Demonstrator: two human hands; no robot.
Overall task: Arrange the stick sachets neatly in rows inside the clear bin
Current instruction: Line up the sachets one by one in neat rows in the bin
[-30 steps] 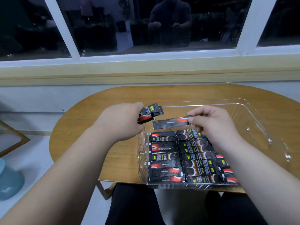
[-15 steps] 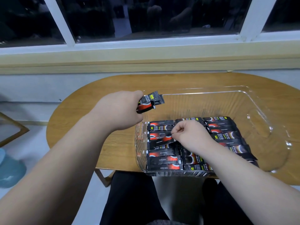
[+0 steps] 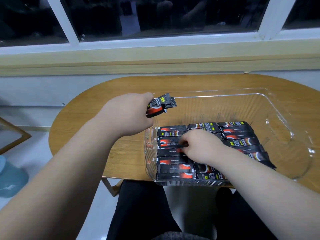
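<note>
Now that my right hand (image 3: 202,147) has lowered its pinched sachet (image 3: 170,144) into the clear bin (image 3: 225,104), my left hand (image 3: 128,115) grips the spare sachets (image 3: 161,105) due next.

Black sachets (image 3: 239,130) rowed, apparently flat, in bin (image 3: 277,110).

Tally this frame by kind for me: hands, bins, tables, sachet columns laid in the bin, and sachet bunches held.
Hands: 2 (left hand, right hand)
Bin: 1
Table: 1
Sachet columns: 3
Held bunch: 1
Total: 8
</note>
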